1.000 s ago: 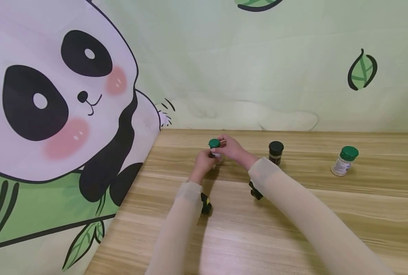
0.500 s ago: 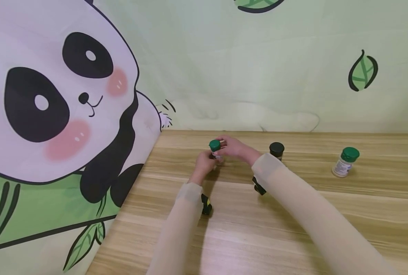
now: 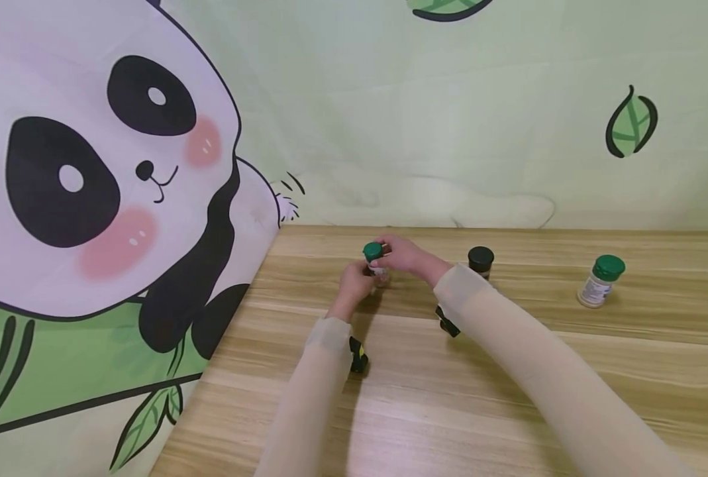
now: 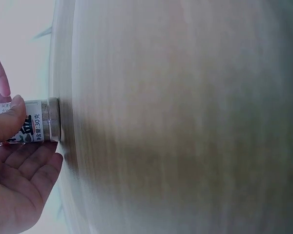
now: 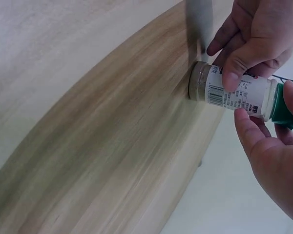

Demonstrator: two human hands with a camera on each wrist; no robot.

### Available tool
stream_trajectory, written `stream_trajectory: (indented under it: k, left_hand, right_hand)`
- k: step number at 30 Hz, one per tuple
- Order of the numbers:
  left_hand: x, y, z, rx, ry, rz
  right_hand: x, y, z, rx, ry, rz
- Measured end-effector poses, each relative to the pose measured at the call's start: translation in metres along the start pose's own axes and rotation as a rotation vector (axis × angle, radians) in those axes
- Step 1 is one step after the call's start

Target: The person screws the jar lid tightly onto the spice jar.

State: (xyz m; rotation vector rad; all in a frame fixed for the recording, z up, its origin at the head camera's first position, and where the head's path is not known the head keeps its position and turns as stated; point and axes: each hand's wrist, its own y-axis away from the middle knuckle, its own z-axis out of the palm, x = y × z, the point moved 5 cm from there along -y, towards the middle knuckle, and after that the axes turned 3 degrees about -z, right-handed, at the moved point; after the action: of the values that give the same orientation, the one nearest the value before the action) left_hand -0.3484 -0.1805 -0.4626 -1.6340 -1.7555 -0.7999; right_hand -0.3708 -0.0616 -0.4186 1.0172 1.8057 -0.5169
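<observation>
A small clear spice jar (image 5: 234,92) with a white label and a green cap (image 3: 373,250) is held upright by both hands near the back of the table. Its base appears to rest on the wood. My left hand (image 3: 355,283) grips the lower body, the thumb lying across the label in the left wrist view. From the right, my right hand (image 3: 405,256) holds the green cap between thumb and fingers, with one fingertip by the label in the right wrist view. The cap sits on the jar.
Right of the hands stands a black-capped jar (image 3: 481,258), partly hidden by the right sleeve. Farther right is another green-capped jar (image 3: 601,281). A cloth with a panda print (image 3: 169,159) hangs behind and left of the wooden table (image 3: 425,404).
The right forearm has shifted slightly, covering more of the black-capped jar. Both hands stay on the held jar, whose place is nearly the same.
</observation>
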Motion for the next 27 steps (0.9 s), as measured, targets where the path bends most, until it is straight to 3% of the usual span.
stream_trajectory:
  k: [27]
  left_hand:
    - [-0.0027,-0.0014,0.0007,-0.019,0.011,-0.047]
  right_hand:
    - [0.0062,0.0043,0.0089,0.155,-0.039,0.034]
